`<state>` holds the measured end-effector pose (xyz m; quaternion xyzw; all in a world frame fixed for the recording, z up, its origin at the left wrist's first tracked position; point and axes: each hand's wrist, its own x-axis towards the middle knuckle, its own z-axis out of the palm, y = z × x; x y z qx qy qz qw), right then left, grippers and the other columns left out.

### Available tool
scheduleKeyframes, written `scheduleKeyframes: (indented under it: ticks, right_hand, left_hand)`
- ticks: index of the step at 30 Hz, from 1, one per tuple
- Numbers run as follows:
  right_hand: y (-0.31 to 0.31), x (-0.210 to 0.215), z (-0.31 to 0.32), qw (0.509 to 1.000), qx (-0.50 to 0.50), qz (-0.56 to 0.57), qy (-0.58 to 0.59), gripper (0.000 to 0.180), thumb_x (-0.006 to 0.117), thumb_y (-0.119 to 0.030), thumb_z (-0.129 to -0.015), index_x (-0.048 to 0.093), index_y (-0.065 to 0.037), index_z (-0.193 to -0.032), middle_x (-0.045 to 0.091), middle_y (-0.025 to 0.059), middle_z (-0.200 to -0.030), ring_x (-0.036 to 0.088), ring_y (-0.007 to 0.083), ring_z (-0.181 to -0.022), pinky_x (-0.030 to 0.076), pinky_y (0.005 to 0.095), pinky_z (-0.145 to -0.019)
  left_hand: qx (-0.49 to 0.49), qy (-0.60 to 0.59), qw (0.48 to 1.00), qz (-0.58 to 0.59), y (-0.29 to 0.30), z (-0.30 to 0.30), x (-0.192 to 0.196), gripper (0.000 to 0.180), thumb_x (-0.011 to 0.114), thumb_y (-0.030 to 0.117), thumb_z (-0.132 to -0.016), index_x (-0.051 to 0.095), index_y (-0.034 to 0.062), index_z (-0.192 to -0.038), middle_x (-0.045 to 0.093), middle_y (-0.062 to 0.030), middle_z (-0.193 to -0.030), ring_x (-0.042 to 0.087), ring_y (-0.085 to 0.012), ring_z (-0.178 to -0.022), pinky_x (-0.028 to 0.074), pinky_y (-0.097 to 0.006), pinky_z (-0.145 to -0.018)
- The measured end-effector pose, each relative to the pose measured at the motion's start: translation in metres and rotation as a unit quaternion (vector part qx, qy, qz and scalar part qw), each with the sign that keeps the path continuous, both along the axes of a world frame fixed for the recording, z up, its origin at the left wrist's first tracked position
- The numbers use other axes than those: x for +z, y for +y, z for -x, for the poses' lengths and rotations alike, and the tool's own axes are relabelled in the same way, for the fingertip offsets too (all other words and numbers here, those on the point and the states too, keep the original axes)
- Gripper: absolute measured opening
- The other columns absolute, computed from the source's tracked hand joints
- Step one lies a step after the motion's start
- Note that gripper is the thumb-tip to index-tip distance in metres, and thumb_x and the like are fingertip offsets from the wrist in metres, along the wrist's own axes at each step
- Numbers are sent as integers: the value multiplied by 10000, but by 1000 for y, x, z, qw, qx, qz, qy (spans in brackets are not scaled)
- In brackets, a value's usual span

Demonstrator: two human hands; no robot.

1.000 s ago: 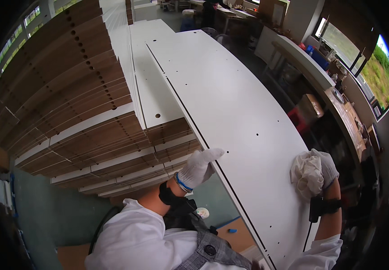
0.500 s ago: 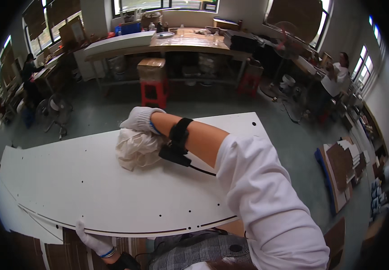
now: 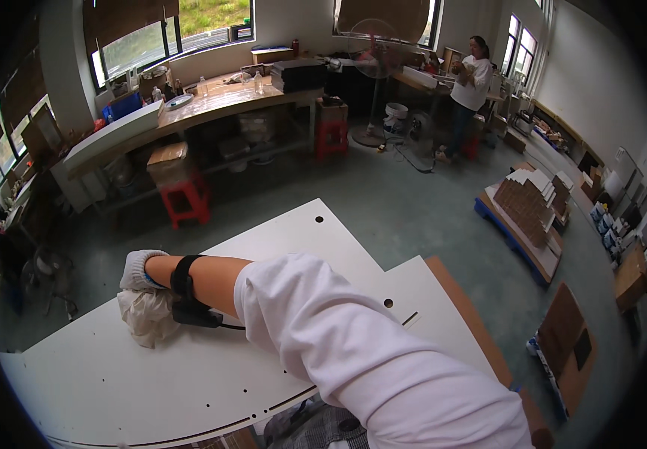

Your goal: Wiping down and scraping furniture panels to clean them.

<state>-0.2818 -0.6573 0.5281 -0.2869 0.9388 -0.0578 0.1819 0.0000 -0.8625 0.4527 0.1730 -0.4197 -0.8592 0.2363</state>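
Note:
My right hand, in a white knit glove, is closed on a crumpled off-white cloth. The cloth lies against the top of a large white panel, by its far edge. Small dark holes dot the panel, and a dark groove follows its curved near edge. A black strap with a small black device and a cable sits on my right wrist. My right arm, its white sleeve pushed up, stretches across the panel and hides part of it. My left hand is out of the picture.
Beyond the panel stands a long workbench with bottles, and red stools in front. A pallet of stacked boards lies on the floor at right. Another person stands at the back right. Brown boards lean near the right side.
The view has swung to the right, so the panel and my right hand now appear farther left and lower. My left hand, earlier at the panel's near edge, has gone from view. The cloth remains gripped.

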Motion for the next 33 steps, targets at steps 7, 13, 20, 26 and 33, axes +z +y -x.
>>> scheduleKeyframes:
  ticks: [7, 13, 20, 26, 33]
  right_hand:
    - [2, -20, 21, 997, 67, -32, 38, 363, 592, -133, -796, 651, -50, -1144, 666, 143, -1096, 657, 351, -951, 567, 490, -760]
    - [28, -10, 15, 999, 46, -3, -9, 356, 568, -169, -813, 655, -50, -1138, 674, 150, -1058, 663, 324, -931, 562, 467, -767]
    - [204, 49, -90, 927, -253, 263, -91, 428, 577, -386, -854, 677, -41, -1085, 679, 110, -1018, 636, 218, -891, 500, 323, -807]
    - [381, 49, -247, 808, -375, 450, -57, 216, 614, -246, -871, 699, -78, -976, 671, 37, -910, 634, 153, -802, 524, 286, -699]
    - [385, -47, -364, 684, -556, 436, -180, 424, 524, -411, -948, 682, -31, -1051, 684, 70, -956, 636, 181, -848, 515, 309, -785]
  left_hand:
    - [-36, -6, 999, 12, 13, -5, -1, 682, 522, 388, -813, 418, -43, -1331, 480, -222, -1317, 443, -376, -1203, 339, -473, -1024]
    - [-54, -5, 998, 26, 21, -3, 2, 702, 527, 393, -809, 403, -44, -1344, 464, -224, -1334, 432, -381, -1214, 331, -480, -1030]
    - [-49, -8, 998, 26, 14, -11, -3, 727, 537, 402, -800, 387, -44, -1354, 448, -224, -1351, 418, -386, -1226, 320, -489, -1036]
    - [-59, 9, 998, 13, -11, -13, -15, 749, 553, 417, -781, 390, -49, -1344, 437, -223, -1361, 413, -395, -1229, 321, -505, -1033]
    - [-59, 20, 998, 15, -13, -16, -2, 708, 520, 389, -800, 402, -50, -1342, 452, -232, -1356, 425, -408, -1233, 331, -512, -1042]
